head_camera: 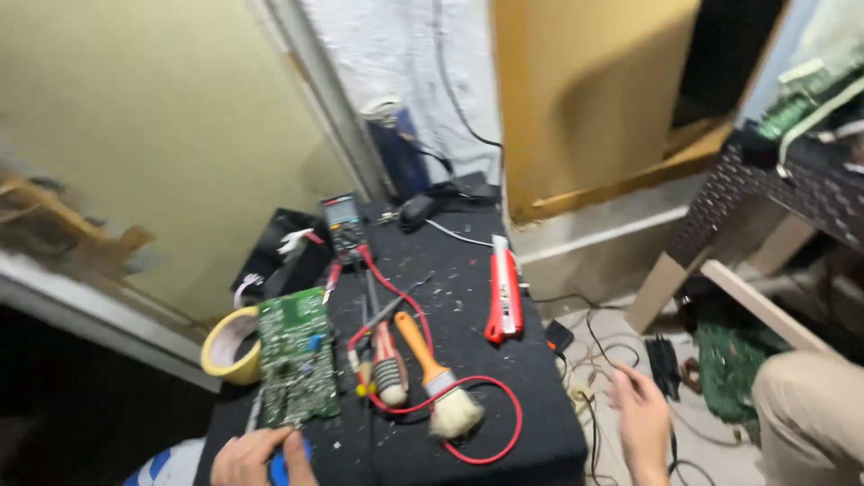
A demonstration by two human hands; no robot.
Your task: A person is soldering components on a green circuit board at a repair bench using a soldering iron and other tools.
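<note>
green circuit board at 9 o'clock, its near edge pinched by left hand; right hand open, empty, at 4 o'clock.

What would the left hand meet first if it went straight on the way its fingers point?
Probably the green circuit board: the left hand lies at its near edge, fingers aimed up along it. Depth is hard to judge.

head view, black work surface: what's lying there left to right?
Roll of yellow tape → green circuit board → orange-handled brush → red utility knife. Off the right edge, the right hand hangs over floor cables.
</note>
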